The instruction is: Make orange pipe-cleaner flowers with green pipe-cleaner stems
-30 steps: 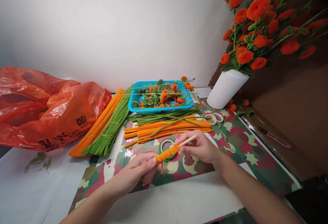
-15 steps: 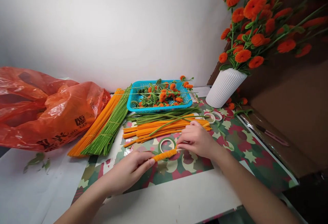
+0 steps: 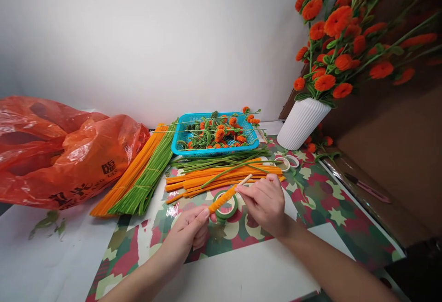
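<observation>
Pinched between the fingers of my left hand [image 3: 194,228] is the lower end of a thin pale stick [image 3: 246,180], which has an orange fuzzy stem [image 3: 223,199] coiled around it. The stick slants up to the right, its bare tip showing. My right hand [image 3: 264,200] has its fingertips closed at the upper end of the coil. Under the coil lies a roll of green tape [image 3: 236,206]. Just beyond are loose orange stems [image 3: 207,177] and green stems [image 3: 196,164].
A blue basket [image 3: 216,153] holds small orange flowers. Orange and green bundles [image 3: 147,182] lie beside a red plastic bag [image 3: 93,159] on the left. At the right stand a white vase [image 3: 302,124] of orange flowers and a pink-handled cutter [image 3: 373,191].
The coiled stem has tilted more upright and the stick's pale tip now shows beyond it. My right hand has turned and moved slightly lower. The view has shifted a little.
</observation>
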Available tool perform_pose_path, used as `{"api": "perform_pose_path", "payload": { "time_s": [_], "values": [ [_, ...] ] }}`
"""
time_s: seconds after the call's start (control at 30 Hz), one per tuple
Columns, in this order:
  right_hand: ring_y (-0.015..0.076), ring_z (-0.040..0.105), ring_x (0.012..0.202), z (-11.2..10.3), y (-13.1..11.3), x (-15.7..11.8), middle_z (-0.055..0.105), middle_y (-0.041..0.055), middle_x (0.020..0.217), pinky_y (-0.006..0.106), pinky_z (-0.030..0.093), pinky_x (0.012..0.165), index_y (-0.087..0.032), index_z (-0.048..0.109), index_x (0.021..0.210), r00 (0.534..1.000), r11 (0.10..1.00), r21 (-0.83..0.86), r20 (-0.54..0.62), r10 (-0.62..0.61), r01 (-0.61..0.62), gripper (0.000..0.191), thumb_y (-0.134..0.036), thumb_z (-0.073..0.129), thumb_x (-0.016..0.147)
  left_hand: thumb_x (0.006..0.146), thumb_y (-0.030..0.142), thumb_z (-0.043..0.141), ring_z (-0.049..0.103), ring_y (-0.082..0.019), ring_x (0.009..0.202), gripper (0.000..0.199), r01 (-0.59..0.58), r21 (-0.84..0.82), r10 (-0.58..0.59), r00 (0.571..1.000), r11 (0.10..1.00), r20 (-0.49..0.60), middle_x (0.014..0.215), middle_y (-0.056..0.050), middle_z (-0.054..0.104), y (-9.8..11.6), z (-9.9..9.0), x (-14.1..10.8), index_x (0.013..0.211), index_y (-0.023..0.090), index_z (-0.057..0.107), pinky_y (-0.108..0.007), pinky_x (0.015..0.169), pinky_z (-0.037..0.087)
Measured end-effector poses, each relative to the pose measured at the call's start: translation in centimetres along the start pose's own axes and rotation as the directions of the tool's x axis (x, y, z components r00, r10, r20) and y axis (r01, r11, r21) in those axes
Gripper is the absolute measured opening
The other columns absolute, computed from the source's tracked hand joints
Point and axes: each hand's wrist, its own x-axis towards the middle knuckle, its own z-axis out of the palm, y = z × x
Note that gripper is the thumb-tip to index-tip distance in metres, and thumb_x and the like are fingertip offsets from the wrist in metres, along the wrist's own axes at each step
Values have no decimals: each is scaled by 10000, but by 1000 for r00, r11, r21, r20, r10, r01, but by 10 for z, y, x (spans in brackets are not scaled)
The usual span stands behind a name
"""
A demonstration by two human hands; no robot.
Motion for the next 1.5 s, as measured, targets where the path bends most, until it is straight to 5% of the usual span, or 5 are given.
{"api": "perform_pose_path", "payload": {
  "time_s": [0.17,0.33,0.87,1.2,1.5],
  "values": [
    [129,508,530,4,4,3,632,-9,586,326,341,609,-232,703,815,993,944,308,13,120,-118,86,-190,641,857,747,494,694,54,-30,385,386,80,-305,-59,995,949,78,441,142,146,0,0,1,705,174,481,-168,371,100],
    [179,631,702,2,24,10,728,52,768,318,481,635,-227,750,800,905,591,686,335,263,-425,62,-283,726,788,759,494,691,65,-29,377,365,121,-258,-71,978,959,198,432,140,156,6,-9,2,760,155,556,-176,375,88],
    [109,549,575,-10,52,14,634,16,641,211,421,499,-150,764,742,560,327,517,827,46,-791,210,-342,809,670,886,513,493,261,-94,517,416,-56,381,-48,965,923,258,602,39,365,23,-18,-6,817,136,655,-237,469,178],
    [119,540,602,-8,41,14,654,-26,596,312,319,720,-188,693,622,819,912,254,558,133,-321,201,-325,833,666,910,419,461,466,-172,643,339,-178,785,54,982,593,182,677,-13,557,35,-24,-4,733,198,647,-239,590,327],
    [104,468,552,0,19,8,604,-27,548,314,243,662,-166,627,594,974,988,70,191,124,-140,345,-350,634,885,926,450,409,461,-172,681,350,-134,788,146,988,601,56,698,6,545,27,-17,-3,744,203,578,-250,630,351]
  ]
}}
